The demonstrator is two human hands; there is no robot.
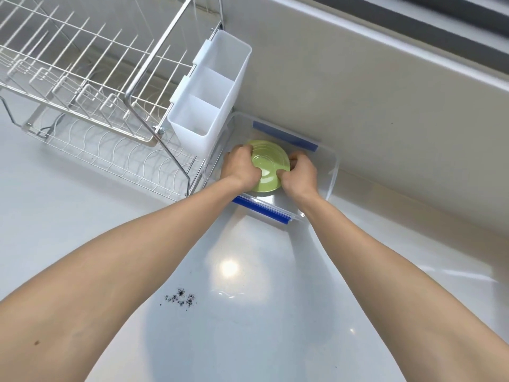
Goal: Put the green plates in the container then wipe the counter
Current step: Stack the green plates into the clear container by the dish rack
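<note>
A stack of green plates (268, 164) sits inside a clear plastic container (332, 172) with blue clips, against the back wall. My left hand (239, 168) grips the stack's left edge. My right hand (300, 172) grips its right edge. Both hands reach down into the container. The plates' undersides face up, with raised rings showing. How many plates are in the stack cannot be told.
A white wire dish rack (91, 86) with a white cutlery holder (209, 92) stands left of the container. Dark crumbs (180, 297) lie on the white counter (248, 299) near me. A beige wall (385, 119) runs behind.
</note>
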